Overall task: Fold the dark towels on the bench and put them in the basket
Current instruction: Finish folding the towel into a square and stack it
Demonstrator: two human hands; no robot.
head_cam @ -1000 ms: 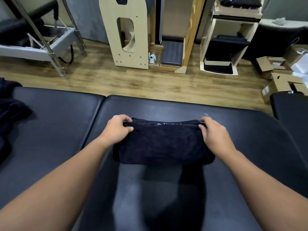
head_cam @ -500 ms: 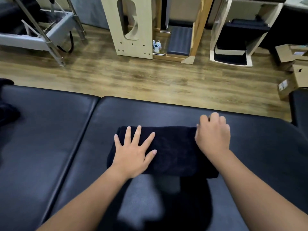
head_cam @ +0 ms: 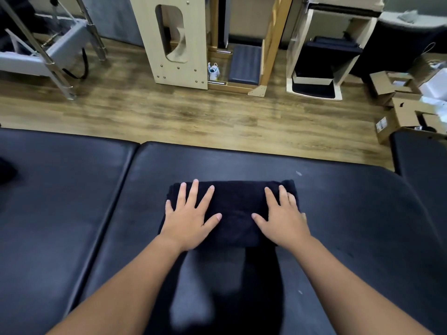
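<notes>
Dark towel [head_cam: 238, 213] sits folded mid-frame on the counter [head_cam: 350, 226]. Your left hand [head_cam: 191, 217] and right hand [head_cam: 281, 220] lie flat on it, fingers spread, grip on nothing. Looks like the final press-down. Next: curl both hands under the ends, lift, carry to the basket, which isn't in frame.

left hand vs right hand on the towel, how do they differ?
The left hand lies near the left end of the folded dark towel, fingers spread wide; the right hand lies at the right end, fingers closer together. All of the left hand's fingers rest on the towel top; the right hand's outer fingers reach the towel's right edge. Shared: both lie flat, palms down, fingers straight, pressing the towel onto the bench.
</notes>
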